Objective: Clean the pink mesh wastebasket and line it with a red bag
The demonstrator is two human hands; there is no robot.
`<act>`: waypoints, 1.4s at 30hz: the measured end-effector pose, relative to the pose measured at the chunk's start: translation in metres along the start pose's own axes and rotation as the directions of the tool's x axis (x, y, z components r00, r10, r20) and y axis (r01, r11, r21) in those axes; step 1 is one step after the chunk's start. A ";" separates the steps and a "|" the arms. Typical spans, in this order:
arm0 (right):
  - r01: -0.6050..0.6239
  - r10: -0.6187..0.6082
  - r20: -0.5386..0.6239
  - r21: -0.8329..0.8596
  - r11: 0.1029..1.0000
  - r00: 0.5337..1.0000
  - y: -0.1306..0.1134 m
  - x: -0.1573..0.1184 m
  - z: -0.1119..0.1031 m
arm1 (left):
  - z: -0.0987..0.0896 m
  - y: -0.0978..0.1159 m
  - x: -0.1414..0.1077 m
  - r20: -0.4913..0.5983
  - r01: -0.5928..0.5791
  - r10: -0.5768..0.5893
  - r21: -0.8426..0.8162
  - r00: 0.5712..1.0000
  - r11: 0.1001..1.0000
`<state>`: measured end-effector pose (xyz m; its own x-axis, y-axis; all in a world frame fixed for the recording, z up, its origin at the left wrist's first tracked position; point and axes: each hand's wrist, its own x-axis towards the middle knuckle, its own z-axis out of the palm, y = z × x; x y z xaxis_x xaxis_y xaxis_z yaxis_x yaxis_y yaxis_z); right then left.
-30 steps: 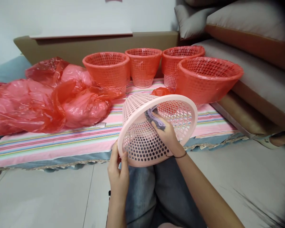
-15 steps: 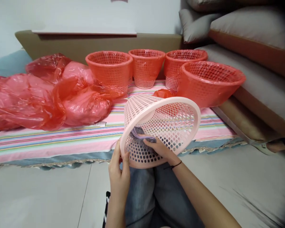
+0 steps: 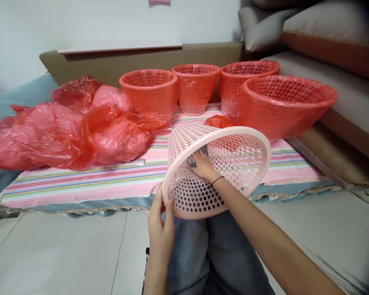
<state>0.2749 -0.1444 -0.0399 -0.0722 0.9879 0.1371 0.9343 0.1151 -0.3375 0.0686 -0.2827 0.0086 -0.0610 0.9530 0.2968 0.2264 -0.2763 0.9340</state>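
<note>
A pale pink plastic basket (image 3: 184, 143) with a mesh of holes lies tilted over my knees, its mouth turned toward me. My left hand (image 3: 161, 215) grips its rim at the lower left, thumb on the near side. Inside the basket, my right hand (image 3: 201, 166) presses a grey and purple cloth (image 3: 203, 150) against the inner wall near the bottom. The fingers lie over the cloth, and part of it is hidden beneath them.
Several baskets covered in red plastic bags, such as the nearest one (image 3: 273, 112), stand on a striped cloth (image 3: 110, 180) over the sofa seat. Crumpled red bags (image 3: 64, 131) lie at left. Grey cushions (image 3: 322, 37) are stacked at right.
My right hand has moved deeper into the basket with the cloth, up toward its bottom. My left hand keeps its hold on the rim. The view has shifted slightly.
</note>
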 end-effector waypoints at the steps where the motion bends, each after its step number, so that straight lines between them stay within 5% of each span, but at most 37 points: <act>1: -0.006 0.006 0.023 -0.021 1.000 1.000 -0.001 0.001 0.006 | 0.000 0.000 0.000 0.002 -0.005 0.005 -0.003 1.000 1.000; 9: -0.041 0.042 0.096 -0.007 0.999 0.994 -0.012 0.007 0.013 | 0.001 0.001 0.004 -0.024 -0.033 0.034 0.032 0.999 0.999; 17: 0.004 -0.030 0.088 0.283 0.959 0.996 -0.029 -0.006 0.011 | 0.003 0.006 0.004 -0.002 -0.033 0.033 -0.012 0.999 0.999; 25: 0.073 -0.074 -0.015 0.459 0.885 0.997 -0.042 -0.078 -0.004 | 0.004 0.003 -0.001 -0.018 -0.034 0.033 -0.012 0.999 0.999; 35: 0.093 -0.145 0.082 0.451 0.887 0.986 -0.063 -0.192 -0.034 | 0.000 0.004 -0.007 -0.072 -0.020 0.017 -0.046 0.997 0.999; 42: 0.049 -0.155 0.135 0.577 0.815 0.979 -0.069 -0.233 -0.049 | -0.006 0.004 -0.002 -0.085 -0.037 0.034 -0.026 0.996 0.999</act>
<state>0.2440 -0.3874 -0.0032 -0.2620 0.9631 0.0609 0.5567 0.2024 -0.8057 0.0634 -0.2870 0.0130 -0.1352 0.9290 0.3445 0.2031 -0.3143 0.9273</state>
